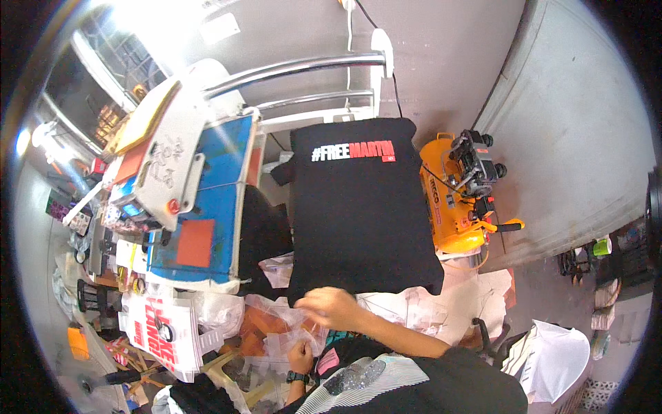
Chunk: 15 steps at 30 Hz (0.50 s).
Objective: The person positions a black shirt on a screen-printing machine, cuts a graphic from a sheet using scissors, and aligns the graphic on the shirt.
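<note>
A black T-shirt (358, 214) with white and red lettering near its far end lies spread flat on a platen, its hem toward me. My right hand (329, 308) reaches across from the right to the hem's near left corner, fingers bent and closed on the cloth there. Lower down, close to my body, my left hand (301, 357) is curled in a loose fist, with a dark watch (298, 377) on the wrist. Nothing shows sticking out of that fist. The platen itself is hidden under the shirt.
To the left stands a heat press with a blue bed (219, 155) and an orange-brown square (196, 243). A pile of printed sheets (162, 334) sits nearer. An orange air compressor (452, 207) stands to the right. Metal rails (296, 67) cross behind the shirt.
</note>
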Tool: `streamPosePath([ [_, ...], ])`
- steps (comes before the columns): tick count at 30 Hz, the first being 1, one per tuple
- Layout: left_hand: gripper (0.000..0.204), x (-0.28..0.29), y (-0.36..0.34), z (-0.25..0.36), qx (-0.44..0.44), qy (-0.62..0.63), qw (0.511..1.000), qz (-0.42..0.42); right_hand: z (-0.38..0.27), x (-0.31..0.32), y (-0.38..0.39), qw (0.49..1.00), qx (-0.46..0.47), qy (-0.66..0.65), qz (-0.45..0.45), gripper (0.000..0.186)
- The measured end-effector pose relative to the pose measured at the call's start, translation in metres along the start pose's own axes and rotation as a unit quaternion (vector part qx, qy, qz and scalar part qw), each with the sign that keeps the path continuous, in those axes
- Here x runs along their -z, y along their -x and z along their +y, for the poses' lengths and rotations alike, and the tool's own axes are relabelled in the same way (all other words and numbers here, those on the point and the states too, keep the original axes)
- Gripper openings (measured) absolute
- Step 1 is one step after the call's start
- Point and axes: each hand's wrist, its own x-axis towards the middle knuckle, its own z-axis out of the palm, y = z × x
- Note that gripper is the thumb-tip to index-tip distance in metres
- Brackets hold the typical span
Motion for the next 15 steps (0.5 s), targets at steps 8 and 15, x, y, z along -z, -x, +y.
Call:
streamPosePath([
  [8, 0.008, 0.052, 0.175, -0.201, 0.354, -0.036, 0.932, -0.075, -0.144, -0.136, -0.155, 0.988, 0.151, 0.015, -0.002, 0.015],
  [15, 0.009, 0.059, 0.156, -0.273, 0.405, 0.112, 0.903, -0.088, -0.102, -0.274, -0.299, 0.872, 0.125, 0.441, 0.170, 0.042],
])
